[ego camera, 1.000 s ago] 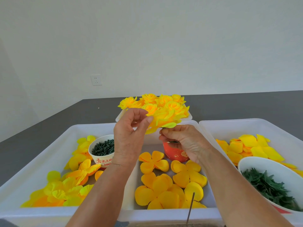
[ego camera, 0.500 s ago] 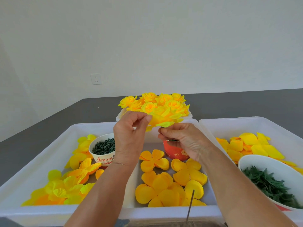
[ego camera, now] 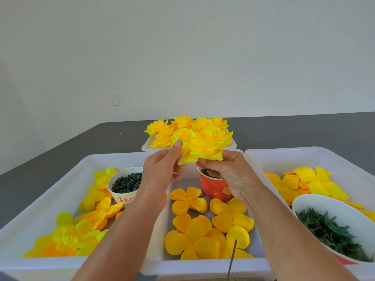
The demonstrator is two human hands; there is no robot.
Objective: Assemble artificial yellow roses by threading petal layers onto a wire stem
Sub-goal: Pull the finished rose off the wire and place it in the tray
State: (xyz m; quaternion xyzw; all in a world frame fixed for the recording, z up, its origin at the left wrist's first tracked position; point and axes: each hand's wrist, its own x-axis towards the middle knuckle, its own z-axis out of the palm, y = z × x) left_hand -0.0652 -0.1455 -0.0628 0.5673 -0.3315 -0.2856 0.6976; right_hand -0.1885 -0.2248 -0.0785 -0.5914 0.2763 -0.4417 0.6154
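I hold a yellow rose (ego camera: 205, 148) up over the middle tray. My right hand (ego camera: 227, 171) pinches it from below at its base. My left hand (ego camera: 160, 175) touches its left outer petals with thumb and fingertips. The rose faces up and away, its petals spread. A thin wire stem (ego camera: 232, 256) stands upright at the near edge. Orange-yellow petal layers (ego camera: 209, 226) lie flat in the middle tray (ego camera: 203, 266) below my hands.
A far tray (ego camera: 147, 146) holds several finished roses (ego camera: 182, 126). The left tray (ego camera: 30, 220) has yellow petals and a white cup of dark green pieces (ego camera: 126, 182). A red cup (ego camera: 215, 188) stands under my right hand. The right tray (ego camera: 304, 154) holds petals and a bowl of green leaves (ego camera: 332, 230).
The rose has risen slightly and turned so its open face shows more. My left thumb has slid up along the outer petals.
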